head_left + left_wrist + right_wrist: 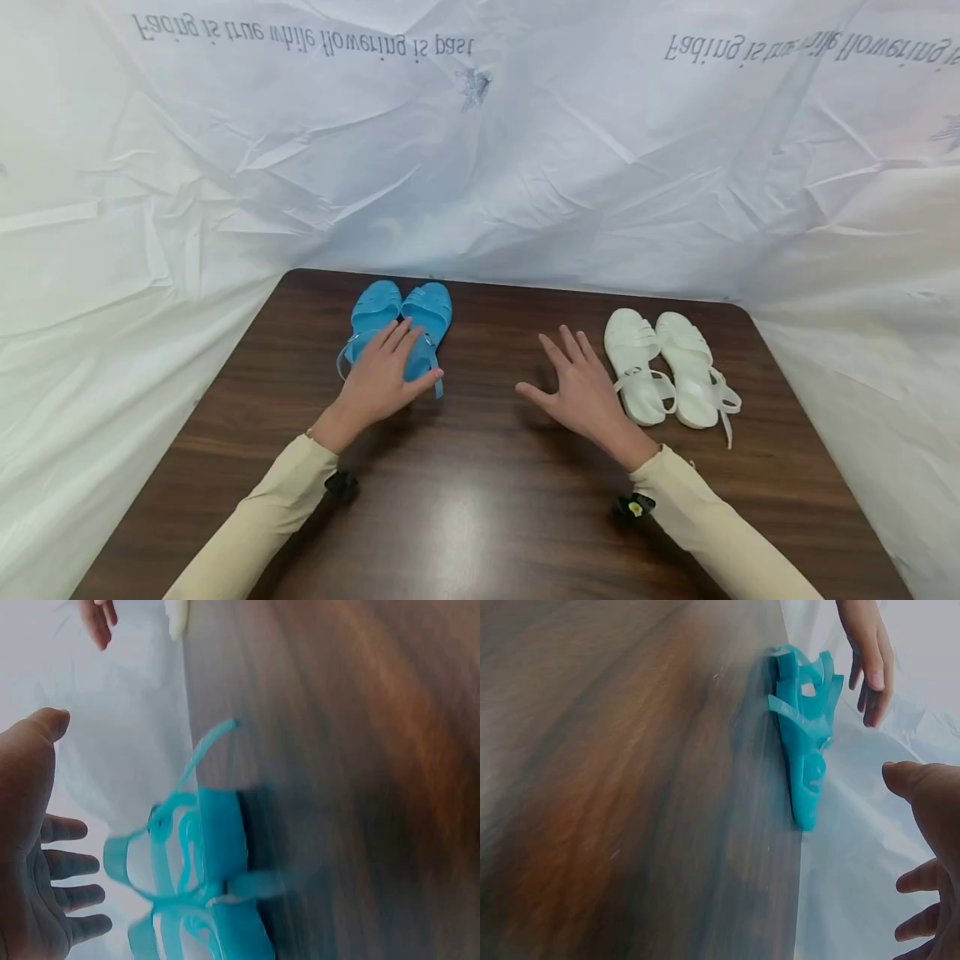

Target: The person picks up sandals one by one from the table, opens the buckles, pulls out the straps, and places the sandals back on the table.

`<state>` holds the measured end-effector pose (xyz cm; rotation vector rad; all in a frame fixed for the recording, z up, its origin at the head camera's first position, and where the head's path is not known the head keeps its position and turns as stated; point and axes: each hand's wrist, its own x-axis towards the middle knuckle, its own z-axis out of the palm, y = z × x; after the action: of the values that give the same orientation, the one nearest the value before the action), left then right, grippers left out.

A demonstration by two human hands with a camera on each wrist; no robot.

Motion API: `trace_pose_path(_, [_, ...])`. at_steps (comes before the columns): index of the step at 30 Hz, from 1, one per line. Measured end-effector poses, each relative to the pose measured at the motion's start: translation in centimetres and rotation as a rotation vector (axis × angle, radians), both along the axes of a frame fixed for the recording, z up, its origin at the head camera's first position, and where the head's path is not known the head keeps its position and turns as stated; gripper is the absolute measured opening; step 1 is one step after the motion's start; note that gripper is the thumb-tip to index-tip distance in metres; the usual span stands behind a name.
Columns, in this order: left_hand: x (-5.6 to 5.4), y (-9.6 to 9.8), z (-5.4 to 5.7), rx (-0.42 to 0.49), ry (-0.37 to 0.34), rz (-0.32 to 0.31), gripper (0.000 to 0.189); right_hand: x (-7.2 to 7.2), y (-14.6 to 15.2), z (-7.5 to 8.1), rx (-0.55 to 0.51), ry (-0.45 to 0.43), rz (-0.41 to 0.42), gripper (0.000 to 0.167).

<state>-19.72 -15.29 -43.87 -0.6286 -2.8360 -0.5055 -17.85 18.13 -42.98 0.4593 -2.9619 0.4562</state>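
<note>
Conceivably, a low sweep of the left hand, spread and empty above the 2 blue sandals, could snag their loose strap, while the right hand, also empty, hovers beside 2 white sandals.

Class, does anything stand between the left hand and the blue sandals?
Nothing visible does: the left hand hovers over the blue sandals, and the left wrist view shows a bare gap between them.

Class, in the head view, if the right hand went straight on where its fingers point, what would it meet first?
The right hand would probably meet the white sheet first, its line running between the blue sandals and white sandals, though depth is unclear.
</note>
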Motion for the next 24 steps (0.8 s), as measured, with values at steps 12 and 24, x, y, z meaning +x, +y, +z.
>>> trace_pose_path(12, [-3.4,-3.2,0.5,0.04,-0.055,-0.026,0.074,-2.9,-5.1,-0.3,-0.118,-0.047,0.1,0.084])
trace_pose_path(24, [-6.4,-5.3,0.2,0.024,-0.166,-0.058,0.057,-5.6,-10.3,-2.1,-0.231,-0.06,0.166,0.074])
